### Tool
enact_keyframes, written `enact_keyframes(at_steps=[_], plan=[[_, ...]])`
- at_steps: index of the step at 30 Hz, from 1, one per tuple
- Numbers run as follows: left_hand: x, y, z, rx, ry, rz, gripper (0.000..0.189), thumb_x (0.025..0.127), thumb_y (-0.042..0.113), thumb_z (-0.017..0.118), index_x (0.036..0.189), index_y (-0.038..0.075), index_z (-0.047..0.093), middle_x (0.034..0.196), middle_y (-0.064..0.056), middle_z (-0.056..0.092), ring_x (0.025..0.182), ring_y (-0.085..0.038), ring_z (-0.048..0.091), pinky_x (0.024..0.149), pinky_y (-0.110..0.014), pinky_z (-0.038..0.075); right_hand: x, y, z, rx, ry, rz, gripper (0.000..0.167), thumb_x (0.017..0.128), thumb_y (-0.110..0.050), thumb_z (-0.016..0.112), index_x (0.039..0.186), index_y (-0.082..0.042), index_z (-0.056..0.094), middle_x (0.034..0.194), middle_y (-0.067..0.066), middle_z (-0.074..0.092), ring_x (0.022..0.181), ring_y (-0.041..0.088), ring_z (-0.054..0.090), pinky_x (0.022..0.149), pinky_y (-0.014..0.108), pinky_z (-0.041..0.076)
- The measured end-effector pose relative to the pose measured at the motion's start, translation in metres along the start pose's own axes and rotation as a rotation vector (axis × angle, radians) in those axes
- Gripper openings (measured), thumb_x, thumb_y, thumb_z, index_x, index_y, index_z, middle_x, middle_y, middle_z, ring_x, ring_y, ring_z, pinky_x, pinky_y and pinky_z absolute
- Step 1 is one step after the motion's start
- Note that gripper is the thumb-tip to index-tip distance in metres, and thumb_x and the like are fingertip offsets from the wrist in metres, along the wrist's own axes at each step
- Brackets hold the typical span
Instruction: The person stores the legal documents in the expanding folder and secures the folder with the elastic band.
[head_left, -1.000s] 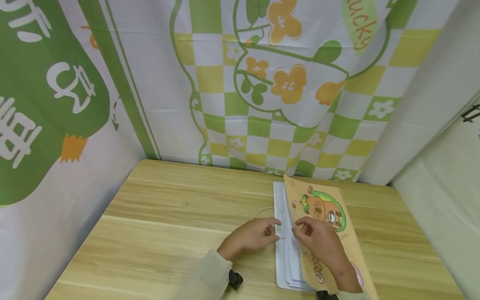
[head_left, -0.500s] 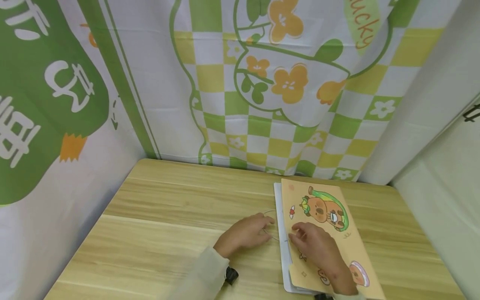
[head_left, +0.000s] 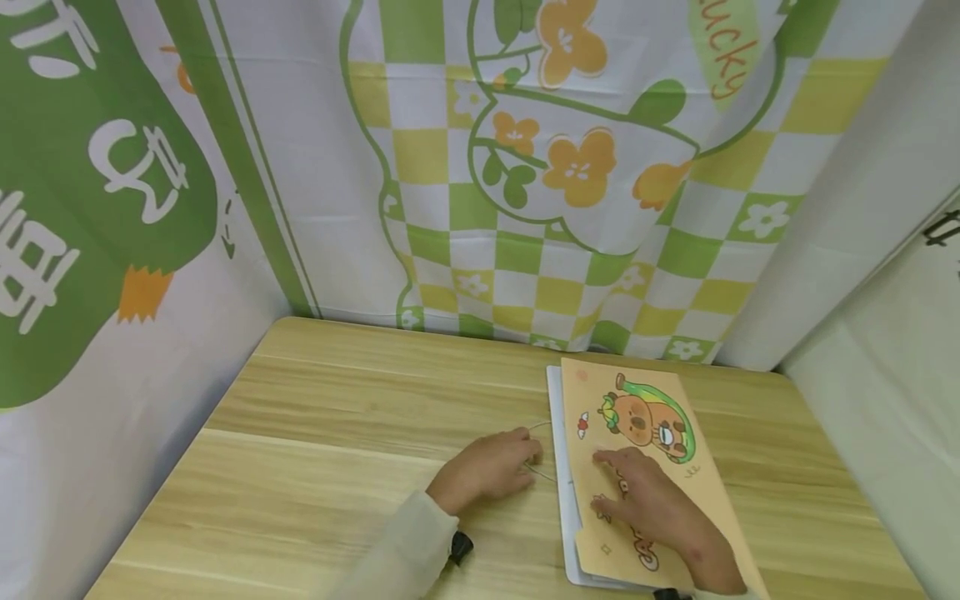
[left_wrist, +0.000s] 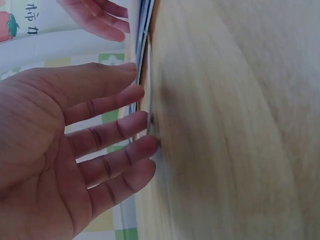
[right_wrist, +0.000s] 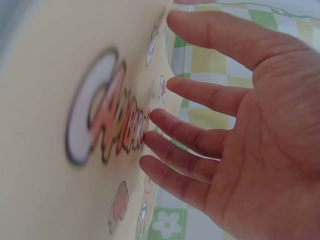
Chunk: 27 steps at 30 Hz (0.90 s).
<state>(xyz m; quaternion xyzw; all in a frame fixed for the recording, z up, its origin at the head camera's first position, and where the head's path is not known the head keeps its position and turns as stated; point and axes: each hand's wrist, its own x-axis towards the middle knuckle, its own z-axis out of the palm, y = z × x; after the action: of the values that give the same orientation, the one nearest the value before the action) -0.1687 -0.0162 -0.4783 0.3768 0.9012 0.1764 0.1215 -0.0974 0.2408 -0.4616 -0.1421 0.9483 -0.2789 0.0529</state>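
Observation:
A tan file folder (head_left: 592, 542) with a cartoon animal printed on its cover lies on the right of the table, its pale back edge showing along the left side. A thin cord (head_left: 542, 476) loops out from that edge onto the table. My left hand (head_left: 487, 471) is over the cord; in the left wrist view its fingers (left_wrist: 117, 132) are nearly straight, tips at the cord, and I cannot tell whether they touch it. My right hand (head_left: 648, 500) is on the cover with spread fingers; in the right wrist view its fingertips (right_wrist: 159, 116) meet the printed lettering.
The wooden table (head_left: 337, 400) extends left of the folder. Behind it hangs a green and yellow checked curtain (head_left: 517, 275), close to the folder's far end. Pale cloth (head_left: 885, 367) hangs on the right.
The folder's cover has come down flat, hiding the inner sheets. My left hand has moved slightly left, off the folder's edge to the cord. My right hand's fingers have spread on the cover.

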Motion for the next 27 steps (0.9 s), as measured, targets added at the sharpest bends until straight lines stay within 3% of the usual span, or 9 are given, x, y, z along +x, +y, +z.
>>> enact_keyframes(at_steps=[6, 9, 13, 20, 27], plan=[[0.005, -0.004, 0.002, 0.027, -0.026, -0.011, 0.018, 0.097, 0.015, 0.071, 0.115, 0.018, 0.072, 0.102, 0.007, 0.058, 0.084, -0.006, 0.055, 0.077, -0.022, 0.05, -0.004, 0.008, -0.006, 0.01, -0.039, 0.019, 0.079, 0.077, -0.03, 0.092, 0.142, -0.002, 0.057, 0.14, 0.022, 0.052, 0.127, 0.047, 0.048, 0.1, 0.063, 0.042], [0.006, -0.005, 0.001, 0.036, -0.038, -0.022, 0.013, 0.097, 0.012, 0.072, 0.109, 0.018, 0.071, 0.099, 0.008, 0.056, 0.083, -0.006, 0.054, 0.076, -0.022, 0.05, -0.003, 0.012, -0.011, 0.03, -0.082, 0.074, 0.088, 0.076, -0.033, 0.093, 0.148, -0.003, 0.052, 0.153, 0.032, 0.038, 0.139, 0.056, 0.033, 0.105, 0.072, 0.032], [0.008, -0.005, -0.001, 0.075, -0.039, -0.029, 0.013, 0.097, 0.008, 0.071, 0.102, 0.019, 0.068, 0.095, 0.009, 0.053, 0.08, -0.006, 0.051, 0.073, -0.021, 0.048, 0.0, 0.017, -0.017, 0.029, -0.136, 0.093, 0.103, 0.073, -0.038, 0.093, 0.154, 0.0, 0.042, 0.159, 0.038, 0.02, 0.144, 0.061, 0.017, 0.107, 0.076, 0.023], [0.01, -0.01, -0.006, 0.094, -0.026, -0.076, 0.016, 0.101, 0.005, 0.063, 0.094, 0.019, 0.061, 0.088, 0.006, 0.047, 0.072, -0.009, 0.044, 0.065, -0.022, 0.042, 0.012, 0.031, -0.021, -0.053, -0.139, 0.023, 0.117, 0.07, -0.049, 0.093, 0.157, 0.002, 0.034, 0.158, 0.042, 0.017, 0.142, 0.064, 0.017, 0.107, 0.078, 0.019], [0.011, -0.014, -0.009, 0.057, -0.022, -0.085, 0.017, 0.106, 0.006, 0.056, 0.095, 0.018, 0.06, 0.087, 0.005, 0.045, 0.072, -0.01, 0.04, 0.066, -0.023, 0.04, 0.017, 0.041, -0.019, -0.046, -0.122, 0.037, 0.118, 0.07, -0.051, 0.092, 0.157, 0.002, 0.033, 0.158, 0.042, 0.015, 0.141, 0.066, 0.013, 0.105, 0.081, 0.014]])
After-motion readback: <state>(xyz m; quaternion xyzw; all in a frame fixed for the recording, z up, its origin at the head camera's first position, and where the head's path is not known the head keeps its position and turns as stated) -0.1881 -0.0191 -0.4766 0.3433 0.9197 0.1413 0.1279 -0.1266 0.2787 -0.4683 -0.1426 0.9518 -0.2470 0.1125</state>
